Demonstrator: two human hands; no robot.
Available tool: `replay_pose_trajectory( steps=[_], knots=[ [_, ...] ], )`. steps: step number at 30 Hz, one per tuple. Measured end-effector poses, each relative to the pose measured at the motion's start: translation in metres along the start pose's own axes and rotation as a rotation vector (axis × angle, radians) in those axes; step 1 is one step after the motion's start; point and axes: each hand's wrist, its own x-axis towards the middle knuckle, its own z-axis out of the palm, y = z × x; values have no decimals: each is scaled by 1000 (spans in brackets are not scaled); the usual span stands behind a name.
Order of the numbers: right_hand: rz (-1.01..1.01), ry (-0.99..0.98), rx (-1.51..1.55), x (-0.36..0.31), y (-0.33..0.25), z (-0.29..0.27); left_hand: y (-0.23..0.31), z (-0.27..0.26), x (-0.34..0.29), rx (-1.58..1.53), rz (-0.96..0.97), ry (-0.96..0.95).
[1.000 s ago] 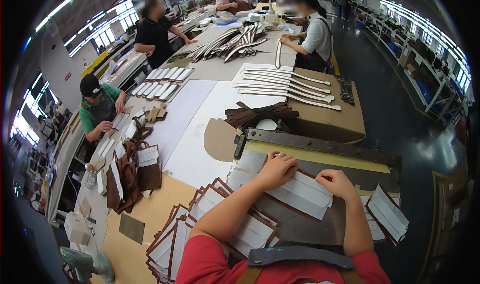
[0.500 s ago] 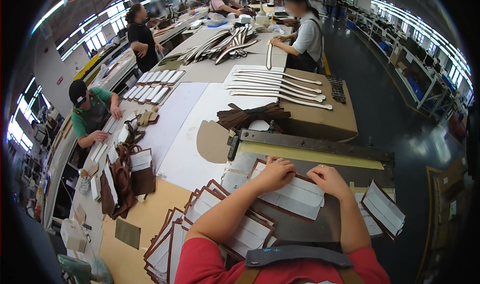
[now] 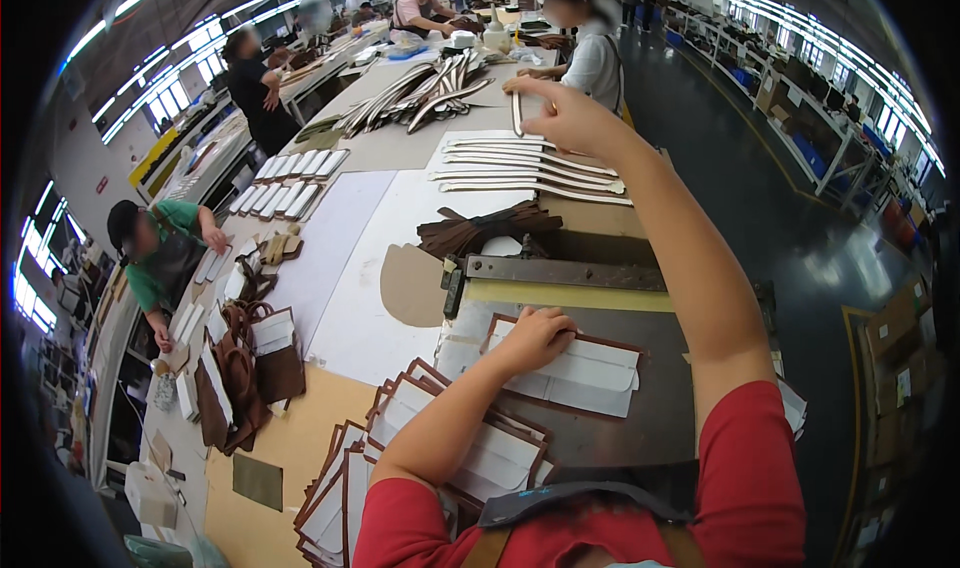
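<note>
A flat white-lined panel with a brown leather-like edge (image 3: 590, 376) lies on the dark work plate (image 3: 640, 438) in front of me. My left hand (image 3: 540, 339) rests at the panel's far edge with bent fingers closed on it; the fingertips are partly hidden. My right hand (image 3: 570, 118) is raised high and stretched forward, thumb and forefinger apart, with nothing visible between them. In the picture it overlaps the white strips (image 3: 530, 173) and the far worker's strip (image 3: 517, 114). A metal bar (image 3: 560, 272) crosses the plate's far side.
Stacked brown-edged panels (image 3: 410, 413) lie by my left forearm. Beyond the bar sits a bundle of dark brown strips (image 3: 490, 230). Brown pieces (image 3: 240, 368) are heaped at left, near a worker in green (image 3: 180, 258). A person in a light shirt (image 3: 595, 68) works at the far end.
My right hand has left the panel's edge and swung up and forward. The left hand stays on the panel. The view has shifted slightly.
</note>
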Motion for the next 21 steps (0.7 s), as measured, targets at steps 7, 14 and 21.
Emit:
replay_pose_trajectory(
  steps=[7, 14, 21],
  knots=[
    [-12, 196, -135, -132, 58, 28, -4, 1, 7, -123, -211, 308],
    [-59, 544, -90, -223, 97, 43, -19, -1, 9, -793, -572, 595],
    [-100, 212, -227, -242, 109, 98, 6, 7, 9, -1196, -602, 664]
  ],
)
